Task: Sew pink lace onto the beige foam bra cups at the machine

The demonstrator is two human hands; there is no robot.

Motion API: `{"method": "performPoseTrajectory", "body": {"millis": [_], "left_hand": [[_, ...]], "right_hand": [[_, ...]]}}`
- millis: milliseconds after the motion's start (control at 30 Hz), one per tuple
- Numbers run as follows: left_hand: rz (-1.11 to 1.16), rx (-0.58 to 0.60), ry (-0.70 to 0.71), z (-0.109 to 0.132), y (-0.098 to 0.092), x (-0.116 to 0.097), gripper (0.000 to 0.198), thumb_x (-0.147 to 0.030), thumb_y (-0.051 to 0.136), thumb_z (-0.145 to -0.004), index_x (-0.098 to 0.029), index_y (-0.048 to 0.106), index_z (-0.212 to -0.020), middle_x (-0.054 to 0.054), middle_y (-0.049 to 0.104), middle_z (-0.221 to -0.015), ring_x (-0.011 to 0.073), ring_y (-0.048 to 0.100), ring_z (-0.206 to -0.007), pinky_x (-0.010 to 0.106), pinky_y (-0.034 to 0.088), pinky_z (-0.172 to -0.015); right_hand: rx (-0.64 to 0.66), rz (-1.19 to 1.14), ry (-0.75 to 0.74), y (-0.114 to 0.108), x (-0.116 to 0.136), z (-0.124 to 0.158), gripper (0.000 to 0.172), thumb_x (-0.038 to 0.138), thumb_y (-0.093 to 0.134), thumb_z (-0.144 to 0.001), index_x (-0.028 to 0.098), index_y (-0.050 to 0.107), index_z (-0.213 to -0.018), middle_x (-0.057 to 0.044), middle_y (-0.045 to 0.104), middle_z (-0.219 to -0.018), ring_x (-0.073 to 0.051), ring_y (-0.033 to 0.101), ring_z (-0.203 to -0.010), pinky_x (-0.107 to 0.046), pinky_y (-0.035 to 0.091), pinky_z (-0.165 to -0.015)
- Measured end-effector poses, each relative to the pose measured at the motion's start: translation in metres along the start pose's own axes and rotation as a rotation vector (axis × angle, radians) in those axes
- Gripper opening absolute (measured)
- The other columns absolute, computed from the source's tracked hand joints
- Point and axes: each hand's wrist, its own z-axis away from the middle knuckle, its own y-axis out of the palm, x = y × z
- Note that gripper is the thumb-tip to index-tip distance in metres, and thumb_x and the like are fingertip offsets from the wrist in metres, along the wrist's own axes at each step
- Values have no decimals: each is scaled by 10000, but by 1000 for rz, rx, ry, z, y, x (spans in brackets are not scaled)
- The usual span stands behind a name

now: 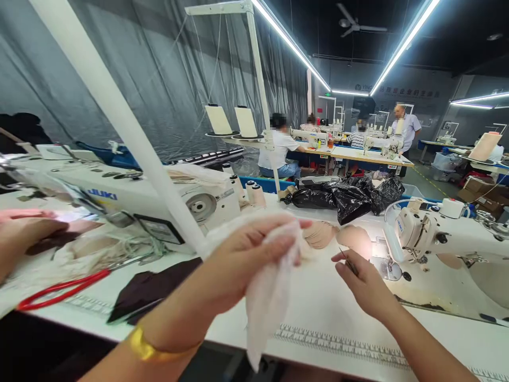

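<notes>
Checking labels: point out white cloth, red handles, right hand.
White cloth (270,294), head view: hanging part.
Red handles (96,277), head view: end nearest the metal.
Right hand (366,284), head view: its middle.

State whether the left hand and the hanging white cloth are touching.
Touching. The head view shows the left hand gripping the white cloth, which hangs down below it.

Both arms (186,313) extended, left hand (258,246) pinched, right hand (361,278) well apart, fingers (345,271) apparently curled
</notes>
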Motion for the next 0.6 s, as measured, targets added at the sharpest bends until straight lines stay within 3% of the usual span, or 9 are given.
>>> {"method": "performPoseTrajectory", "body": {"millis": [33,100,233,400,600], "left_hand": [[57,197,-120,0,8,19,591,-607,836,-686,-225,745,-1128,3,715,-732,181,646,-678,281,500,-622],[153,417,-285,-1,29,53,606,-547,868,-701,-219,719,-1189,28,758,-977,197,675,-845,296,518,-760],[273,631,-374,-4,67,91,552,-412,885,-728,-204,702,-1205,43,734,-1120,206,656,-987,307,494,-865],[419,799,-372,-5,89,94,424,-325,844,-772,-190,710,-1151,61,740,-1111,232,661,-1038,350,486,-940],[250,836,-295,-5,96,89,463,-326,768,-759,-218,708,-1205,49,729,-1156,245,658,-1033,357,500,-944]], "right_hand": [[-28,21,13,-7,-6,15,385,531,462,-1037,234,651,-1194,32,560,-693,-176,548,-643,-287,449,-594],[-75,67,-17,-15,-17,45,415,559,403,-1058,238,642,-1165,13,593,-768,-180,569,-707,-284,457,-625],[-310,371,-170,-19,-35,88,294,477,470,-1066,228,626,-1065,-13,680,-827,-188,616,-721,-289,466,-654],[-455,782,-483,-18,-42,95,175,321,465,-1092,213,602,-1089,-28,707,-788,-204,639,-682,-307,422,-631],[-472,878,-561,-16,-35,84,227,267,434,-1098,217,594,-944,-2,649,-683,-190,592,-601,-312,399,-595]]}}
